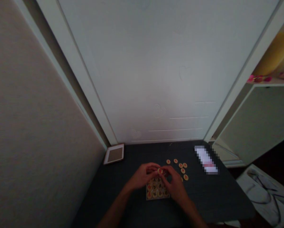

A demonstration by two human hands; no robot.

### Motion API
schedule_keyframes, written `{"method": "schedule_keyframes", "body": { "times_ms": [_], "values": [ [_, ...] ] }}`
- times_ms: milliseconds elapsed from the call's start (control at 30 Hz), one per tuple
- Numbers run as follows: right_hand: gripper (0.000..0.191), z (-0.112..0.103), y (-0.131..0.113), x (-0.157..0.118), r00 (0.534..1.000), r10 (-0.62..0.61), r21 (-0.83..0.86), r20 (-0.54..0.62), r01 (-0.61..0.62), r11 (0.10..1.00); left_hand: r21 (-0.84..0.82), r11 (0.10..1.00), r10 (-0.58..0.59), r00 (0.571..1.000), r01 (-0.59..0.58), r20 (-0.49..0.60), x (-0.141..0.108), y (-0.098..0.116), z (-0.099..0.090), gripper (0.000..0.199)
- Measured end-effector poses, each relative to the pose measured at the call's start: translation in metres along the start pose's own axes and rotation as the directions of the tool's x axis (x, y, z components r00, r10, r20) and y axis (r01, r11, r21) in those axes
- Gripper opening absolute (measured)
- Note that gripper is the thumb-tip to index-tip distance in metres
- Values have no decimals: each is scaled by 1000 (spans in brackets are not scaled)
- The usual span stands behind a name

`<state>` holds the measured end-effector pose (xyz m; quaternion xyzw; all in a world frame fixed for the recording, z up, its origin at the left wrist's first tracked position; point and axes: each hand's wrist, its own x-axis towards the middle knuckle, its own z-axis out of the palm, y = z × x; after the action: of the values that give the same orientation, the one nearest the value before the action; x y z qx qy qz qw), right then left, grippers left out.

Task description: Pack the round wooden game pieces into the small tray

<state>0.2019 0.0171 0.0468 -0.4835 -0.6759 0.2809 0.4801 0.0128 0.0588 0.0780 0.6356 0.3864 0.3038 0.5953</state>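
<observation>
Both hands meet over a square tray [157, 199] filled with rows of round wooden pieces marked in red or dark. Between the fingertips is a round piece [160, 171] with a red mark. My left hand [143, 175] pinches it from the left, fingers closed. From the right, my right hand [174, 182] also has its fingers closed on the piece. The hands hide the tray's back part. Several loose round pieces with red marks, one of them a round disc [186, 177], lie on the dark table right of and behind my right hand.
A white-framed flat object [114, 154] lies at the table's back left. A pixelated, whitish oblong item [206, 160] is at the back right. Behind the dark table [130, 155] rises a white panel [144, 79]. A white bag-like item [267, 196] sits beyond the right edge.
</observation>
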Motion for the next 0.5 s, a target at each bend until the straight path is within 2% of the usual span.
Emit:
{"method": "schedule_keyframes", "body": {
  "times_ms": [67, 133, 200, 267, 400, 500],
  "values": [
    [22, 3, 2, -2, 999, 29, 32, 19, -29, 999, 45, 999, 5, 999, -3, -46, -4, -5, -6, 36],
    [23, 6, 7, -4, 998, 63, 67, 21, -64, 996, 151, 988, 40, 988, -17, -149, -9, -12, -15, 34],
    [24, 10, 12, -7, 995, 101, 89, 1, -100, 991, 276, 961, 96, 958, -18, -269, -13, -20, -22, 30],
    [24, 14, 17, -12, 991, 136, 108, -2, -135, 985, 359, 933, 140, 929, -9, -342, -17, -30, -25, 27],
    [23, 25, 23, -21, 970, 216, 176, 113, -234, 956, 460, 888, 222, 891, -16, -397, -24, -54, -19, 21],
    [21, 35, 22, -24, 957, 244, 155, 158, -268, 951, 478, 878, 229, 866, 12, -444, -31, -70, -10, 21]
  ]
}}
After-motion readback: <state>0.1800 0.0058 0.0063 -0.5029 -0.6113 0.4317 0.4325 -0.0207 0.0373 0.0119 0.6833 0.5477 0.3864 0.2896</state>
